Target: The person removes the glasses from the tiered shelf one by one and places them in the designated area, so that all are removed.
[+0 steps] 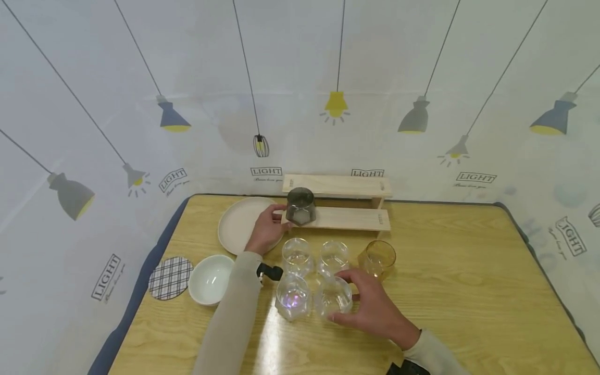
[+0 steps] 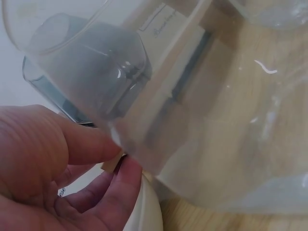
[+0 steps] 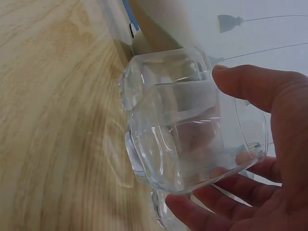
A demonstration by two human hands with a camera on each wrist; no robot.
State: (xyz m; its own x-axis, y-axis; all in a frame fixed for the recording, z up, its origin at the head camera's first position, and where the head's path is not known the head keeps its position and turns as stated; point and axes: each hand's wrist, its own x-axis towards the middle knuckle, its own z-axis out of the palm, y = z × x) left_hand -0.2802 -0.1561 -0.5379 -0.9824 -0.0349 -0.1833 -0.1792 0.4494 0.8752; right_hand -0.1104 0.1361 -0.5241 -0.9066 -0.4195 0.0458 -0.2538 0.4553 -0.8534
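Note:
At the left end of a two-step wooden rack (image 1: 351,219), my left hand (image 1: 266,229) pinches the lower board between thumb and fingers. A smoky grey glass (image 1: 301,207) stands on that board, close beside the fingertips. My right hand (image 1: 372,307) grips a clear faceted glass (image 3: 192,134) from the right, thumb on one side and fingers on the other. Near it are more clear glasses: a front left one (image 1: 293,298) with a purple glint, and two behind, left (image 1: 297,256) and right (image 1: 334,257). An amber glass (image 1: 377,258) stands right of them.
A pale plate (image 1: 233,224) lies left of the rack, partly behind my left hand. In front of it are a white bowl (image 1: 211,281) and a round checked coaster (image 1: 171,278). A lamp-printed sheet (image 1: 300,120) encloses the wooden table (image 1: 469,291).

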